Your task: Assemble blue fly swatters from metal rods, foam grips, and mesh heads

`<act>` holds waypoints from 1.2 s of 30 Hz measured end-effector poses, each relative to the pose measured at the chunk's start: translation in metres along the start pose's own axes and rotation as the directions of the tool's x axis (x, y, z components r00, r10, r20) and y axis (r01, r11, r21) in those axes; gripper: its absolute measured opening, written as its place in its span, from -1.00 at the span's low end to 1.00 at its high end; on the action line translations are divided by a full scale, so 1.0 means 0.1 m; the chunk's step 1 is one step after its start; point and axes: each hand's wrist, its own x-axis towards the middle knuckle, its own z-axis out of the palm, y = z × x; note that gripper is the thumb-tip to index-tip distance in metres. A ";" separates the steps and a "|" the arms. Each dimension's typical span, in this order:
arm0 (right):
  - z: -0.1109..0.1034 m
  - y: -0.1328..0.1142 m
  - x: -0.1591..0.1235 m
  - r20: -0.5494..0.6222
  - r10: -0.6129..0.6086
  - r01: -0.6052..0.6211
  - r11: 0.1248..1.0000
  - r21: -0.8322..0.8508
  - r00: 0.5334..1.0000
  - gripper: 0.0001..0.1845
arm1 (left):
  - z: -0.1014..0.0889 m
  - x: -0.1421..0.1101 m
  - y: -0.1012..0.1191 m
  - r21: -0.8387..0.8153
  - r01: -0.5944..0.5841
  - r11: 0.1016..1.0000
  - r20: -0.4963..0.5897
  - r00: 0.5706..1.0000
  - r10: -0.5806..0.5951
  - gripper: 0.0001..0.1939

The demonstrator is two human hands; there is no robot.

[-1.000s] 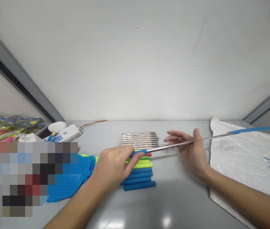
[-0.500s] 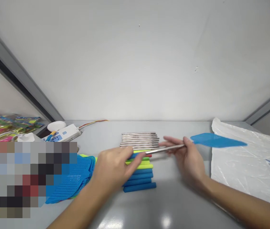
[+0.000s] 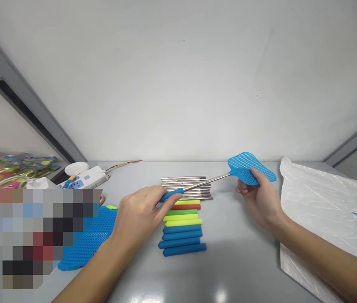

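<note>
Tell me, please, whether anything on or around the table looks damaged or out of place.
Little stands out. The wall has small chipped-looking marks, and the second-nearest blue grip juts slightly left past its neighbours. Pixelation partly hides the lower left.

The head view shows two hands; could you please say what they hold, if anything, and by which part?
A fly swatter: the left hand grips its blue handle, the right hand its perforated blue head.

- Rear wall [image 3: 172, 97]: pale grey, small chipped marks.
- Counter [image 3: 241, 265]: glossy, grey; bright light reflections.
- Frame bars [image 3: 27, 99]: grey, slanted, at left and right.
</note>
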 end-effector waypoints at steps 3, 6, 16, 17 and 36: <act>-0.01 0.03 -0.05 0.007 -0.051 0.051 0.998 -0.034 0.999 -0.68 | 0.03 -0.01 0.05 0.016 -0.024 1.000 -0.008 1.000 0.024 -0.59; 0.05 0.12 -0.23 0.064 -0.034 0.042 0.990 -0.132 0.997 -0.63 | 0.03 -0.03 0.14 0.045 -0.025 0.999 -0.018 1.000 0.026 -0.55; 0.12 0.11 -0.39 0.204 0.040 0.012 0.969 -0.246 0.978 -0.60 | 0.02 0.00 0.12 -0.104 0.060 0.993 0.053 0.997 -0.055 -0.65; 0.12 0.11 -0.37 0.235 0.062 0.004 0.963 -0.271 0.970 -0.60 | 0.02 0.00 0.12 -0.128 0.067 0.990 0.076 0.995 -0.058 -0.68; 0.48 -0.36 -0.27 0.577 0.102 0.265 0.814 -0.516 0.810 -0.67 | 0.04 -0.07 0.37 -0.473 0.005 0.881 0.230 0.966 0.118 -0.74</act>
